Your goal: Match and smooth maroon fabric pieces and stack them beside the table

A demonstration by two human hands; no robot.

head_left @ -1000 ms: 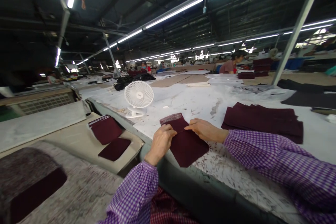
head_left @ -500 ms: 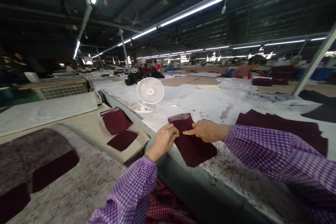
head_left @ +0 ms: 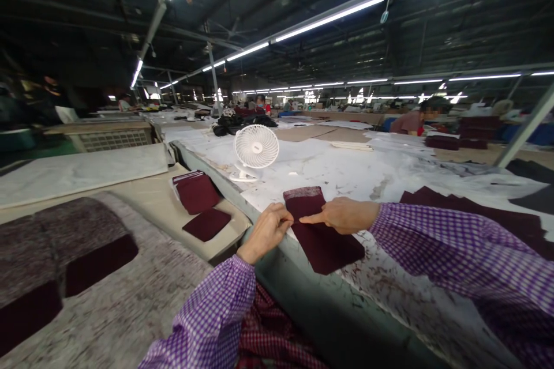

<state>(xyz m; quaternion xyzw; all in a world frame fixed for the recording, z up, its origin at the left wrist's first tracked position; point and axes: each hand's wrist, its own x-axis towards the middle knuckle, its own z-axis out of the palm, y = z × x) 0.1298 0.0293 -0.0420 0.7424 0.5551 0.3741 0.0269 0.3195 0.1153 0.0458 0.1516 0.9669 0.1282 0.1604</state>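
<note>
A folded piece of dark maroon fabric (head_left: 329, 249) lies on the white-covered table near its front edge, with a pale speckled strip along its far end. My left hand (head_left: 267, 233) pinches the left edge of this fabric at the fold between thumb and forefinger. From the right, my right hand (head_left: 348, 215) reaches over the piece, its index finger stretched out and touching the cloth beside the left fingertips. The other fingers of that hand are curled and partly hidden. To the right, a stack of maroon fabric pieces (head_left: 476, 213) is partly covered by my right sleeve.
A white fan (head_left: 256, 147) stands beyond my hands. On the lower left table sit a stack of maroon pieces (head_left: 197, 191) and a single piece (head_left: 206, 225). A speckled board (head_left: 142, 277) with maroon patches lies nearer. A co-worker (head_left: 407, 122) bends over the far right.
The camera view has shifted slightly, so the scene sits a little further right. My left hand still pinches the fabric edge, and my right index finger remains on the cloth.
</note>
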